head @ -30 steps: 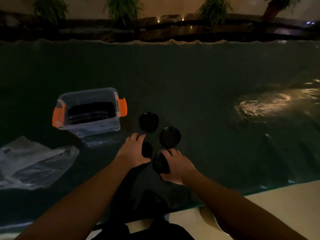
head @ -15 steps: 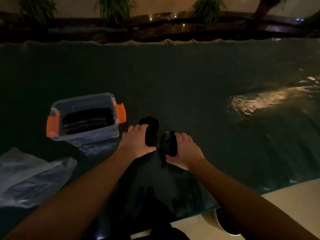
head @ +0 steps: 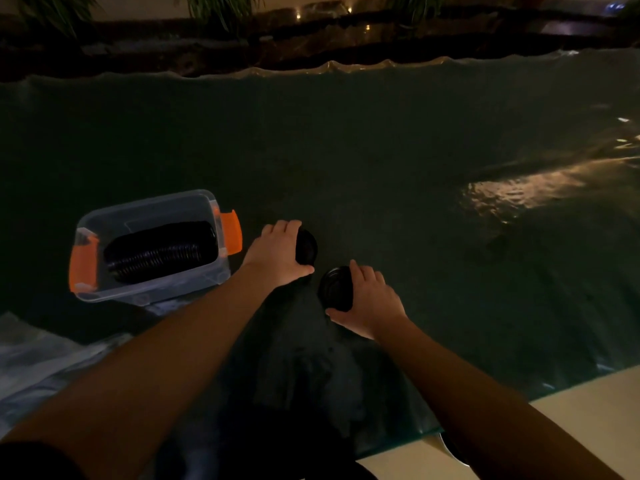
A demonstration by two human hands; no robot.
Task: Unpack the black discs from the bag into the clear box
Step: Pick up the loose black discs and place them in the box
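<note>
My left hand [head: 277,254] grips a small stack of black discs [head: 307,247] on edge, just right of the clear box. My right hand [head: 369,301] grips another upright stack of black discs [head: 335,289] a little nearer to me. The two stacks stand a short gap apart above the dark table. The clear box [head: 145,213] with orange latches sits at the left and holds a long row of black discs [head: 156,252] standing on edge. The clear plastic bag [head: 38,362] lies crumpled at the near left, partly behind my left forearm.
A dark glossy table cover [head: 381,150] spreads far to the right and back, with a light reflection at the right. The table's near edge [head: 554,396] runs diagonally at the lower right. Plants and a dark ledge [head: 311,46] line the far side.
Both hands gathered the loose discs off the table into two upright stacks and moved forward. No disc lies flat on the table now.
</note>
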